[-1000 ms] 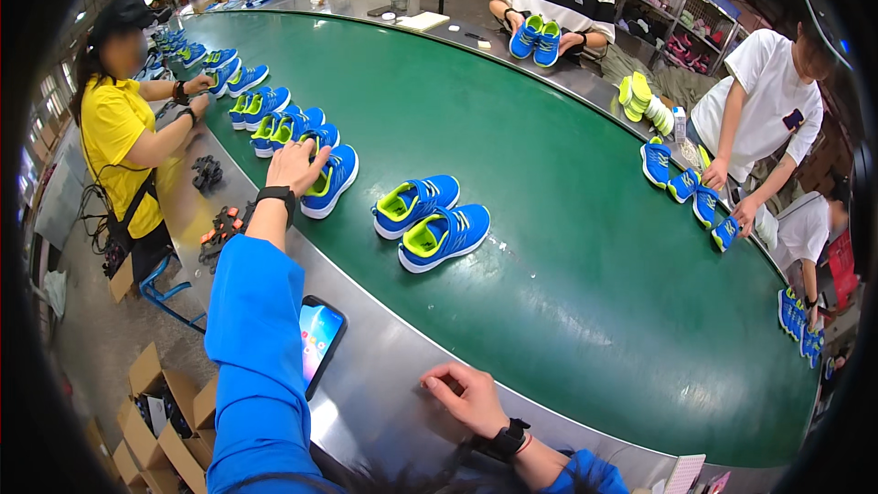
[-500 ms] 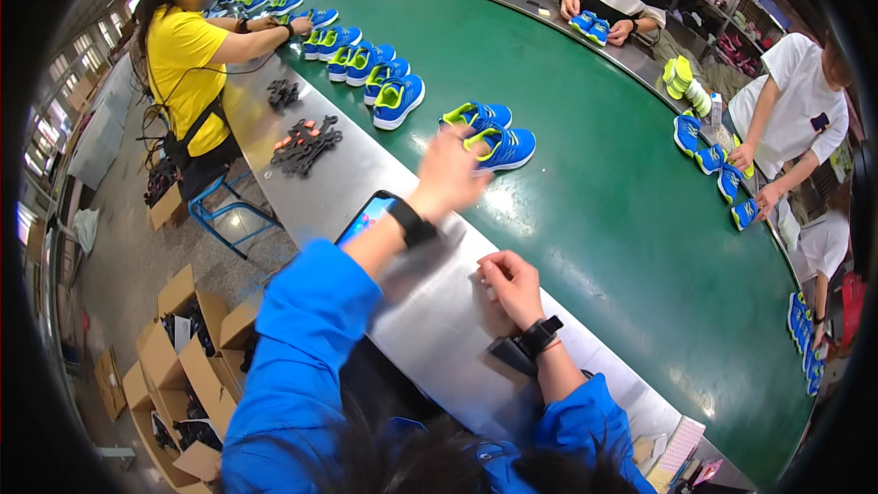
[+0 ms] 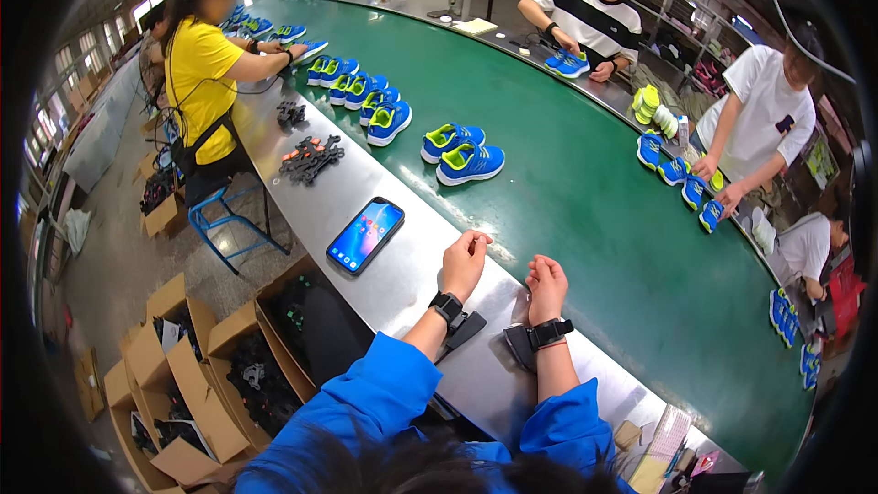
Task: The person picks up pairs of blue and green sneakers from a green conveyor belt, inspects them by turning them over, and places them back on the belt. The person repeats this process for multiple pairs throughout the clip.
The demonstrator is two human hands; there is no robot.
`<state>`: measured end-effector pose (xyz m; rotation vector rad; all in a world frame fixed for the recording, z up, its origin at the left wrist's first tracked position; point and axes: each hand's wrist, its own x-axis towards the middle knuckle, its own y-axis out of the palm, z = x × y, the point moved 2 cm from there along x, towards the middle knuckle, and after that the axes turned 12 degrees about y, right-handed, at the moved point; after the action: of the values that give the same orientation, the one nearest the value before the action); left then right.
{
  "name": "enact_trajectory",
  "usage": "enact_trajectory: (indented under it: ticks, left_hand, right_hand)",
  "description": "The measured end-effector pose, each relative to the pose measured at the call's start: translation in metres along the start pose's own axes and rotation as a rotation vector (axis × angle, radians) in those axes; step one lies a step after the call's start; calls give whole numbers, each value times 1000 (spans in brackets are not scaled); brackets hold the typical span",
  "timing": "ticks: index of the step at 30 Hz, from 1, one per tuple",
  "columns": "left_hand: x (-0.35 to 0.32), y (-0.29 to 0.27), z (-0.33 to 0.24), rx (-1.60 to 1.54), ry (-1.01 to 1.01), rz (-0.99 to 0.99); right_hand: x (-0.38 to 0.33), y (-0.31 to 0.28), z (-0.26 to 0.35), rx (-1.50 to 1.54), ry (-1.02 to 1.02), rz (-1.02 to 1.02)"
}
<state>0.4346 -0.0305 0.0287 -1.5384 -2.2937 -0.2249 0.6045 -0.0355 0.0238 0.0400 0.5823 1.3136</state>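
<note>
Left hand [image 3: 464,263] withdrawn to steel ledge | cardboard boxes [image 3: 174,375] lower-left

Left hand [image 3: 464,263] and right hand [image 3: 546,286] side by side on surface [image 3: 412,247], near belt edge, apart from each other. Smartphone [image 3: 366,234] on surface, left of left hand. Conveyor belt [image 3: 585,192] beyond surface. Pair of sneakers [image 3: 463,154] on belt, beyond phone. Row of sneakers [image 3: 361,96] further along belt, left of pair. Pile of plastic parts [image 3: 311,158] on surface, beyond phone. Stool [image 3: 229,220] on floor, left of surface. Cardboard boxes [image 3: 192,375] on floor, left of and below surface.
</note>
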Motion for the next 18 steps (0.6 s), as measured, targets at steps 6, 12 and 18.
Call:
enact_trajectory:
  ticks: [6, 12, 18]
  left_hand:
    - [-20, 24, -16, 306, 85, 4]
    - [-27, 22, -18, 439, 212, 245]
    - [-26, 24, -19, 295, 103, 217]
  right_hand:
    - [-7, -1, -3, -109, -71, 128]
    - [-5, -3, -3, -195, -26, 327]
    - [-6, -1, 3, -153, -171, 225]
